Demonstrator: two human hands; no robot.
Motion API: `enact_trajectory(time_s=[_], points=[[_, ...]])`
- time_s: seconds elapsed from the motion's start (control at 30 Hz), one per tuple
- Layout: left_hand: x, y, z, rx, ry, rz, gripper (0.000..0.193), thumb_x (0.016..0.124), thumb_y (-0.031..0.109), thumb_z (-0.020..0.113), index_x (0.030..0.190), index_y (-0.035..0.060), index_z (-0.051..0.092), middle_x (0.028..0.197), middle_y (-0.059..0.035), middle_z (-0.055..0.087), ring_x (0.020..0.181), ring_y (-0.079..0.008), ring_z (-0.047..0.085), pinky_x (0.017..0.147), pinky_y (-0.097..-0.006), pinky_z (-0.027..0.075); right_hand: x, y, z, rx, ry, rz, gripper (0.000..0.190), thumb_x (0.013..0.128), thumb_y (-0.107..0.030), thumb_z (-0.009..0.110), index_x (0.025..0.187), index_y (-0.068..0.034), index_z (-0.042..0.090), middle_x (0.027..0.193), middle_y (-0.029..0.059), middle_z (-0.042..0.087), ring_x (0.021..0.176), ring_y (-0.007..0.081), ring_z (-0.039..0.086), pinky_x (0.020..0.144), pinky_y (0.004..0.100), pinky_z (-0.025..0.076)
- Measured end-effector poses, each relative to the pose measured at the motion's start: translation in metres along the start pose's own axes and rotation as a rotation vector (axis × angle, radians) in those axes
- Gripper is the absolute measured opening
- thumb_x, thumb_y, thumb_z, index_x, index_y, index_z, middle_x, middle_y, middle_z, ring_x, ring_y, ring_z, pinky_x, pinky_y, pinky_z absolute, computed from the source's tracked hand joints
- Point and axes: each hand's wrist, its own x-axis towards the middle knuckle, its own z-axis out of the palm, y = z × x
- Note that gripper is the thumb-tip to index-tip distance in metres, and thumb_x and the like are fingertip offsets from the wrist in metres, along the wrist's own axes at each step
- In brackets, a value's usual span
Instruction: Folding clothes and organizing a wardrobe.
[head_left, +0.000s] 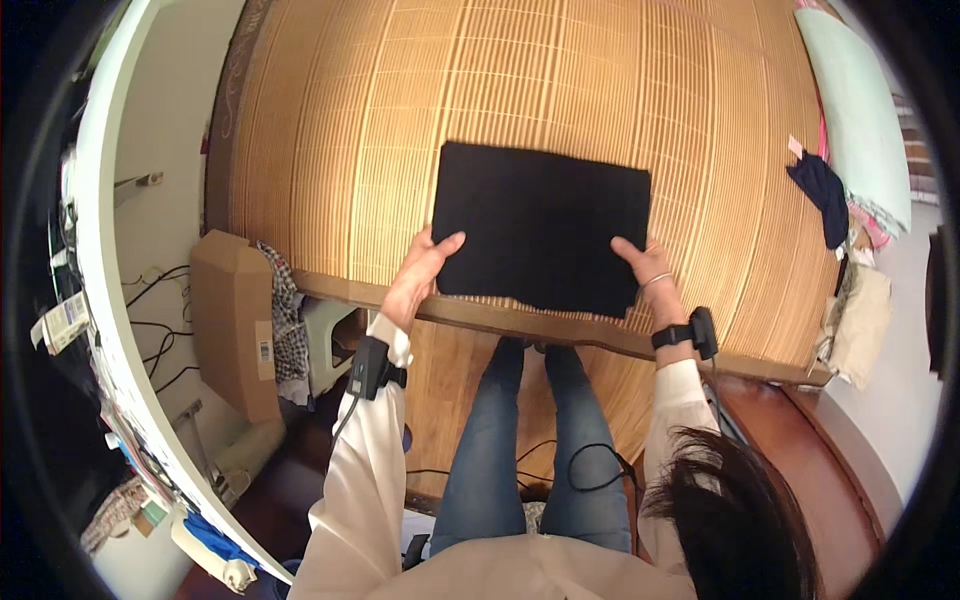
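A black rectangular piece, which looks like folded cloth (541, 229), is held flat above the front part of a bamboo mat (405, 112). My left hand (424, 271) grips its left edge, with the thumb on top and the fingers hidden beneath. At the right edge my right hand (652, 271) holds it the same way, thumb on top. The lower edge of the black piece is slightly wavy and lies near the mat's brown border (480, 313). Whether its underside touches the mat cannot be told.
Dark blue cloth (821, 191) lies at the mat's right side, beside a pale green folded quilt (855, 112) and a beige cloth bag (862, 322). A cardboard box (232, 322) and a checked cloth (289, 330) stand at the left. A black cable (600, 446) hangs over my legs.
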Motion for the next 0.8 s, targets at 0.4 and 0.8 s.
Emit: enact_trajectory(time_s=[0.4, 0.8], points=[[0.035, 0.011, 0.001, 0.079, -0.127, -0.099, 0.038, 0.086, 0.004, 0.059, 0.123, -0.0033, 0.049, 0.111, -0.0119, 0.062, 0.100, -0.0192, 0.061, 0.085, -0.0321, 0.051, 0.014, -0.012, -0.028, -0.017, 0.000, 0.144, 0.036, 0.082, -0.009, 0.069, 0.115, 0.001, 0.058, 0.104, 0.0097, 0.066, 0.090, 0.0182, 0.063, 0.081, 0.0309, 0.051], [0.013, -0.025, -0.017, 0.324, -0.089, -0.282, 0.036, 0.083, 0.024, 0.070, 0.104, -0.0020, 0.057, 0.094, -0.0114, 0.064, 0.080, -0.0186, 0.064, 0.071, -0.0286, 0.053, 0.033, 0.022, -0.050, 0.046, -0.110, 0.154, 0.053, 0.080, -0.015, 0.071, 0.124, 0.004, 0.049, 0.117, 0.0128, 0.060, 0.107, 0.0218, 0.057, 0.096, 0.0339, 0.044]])
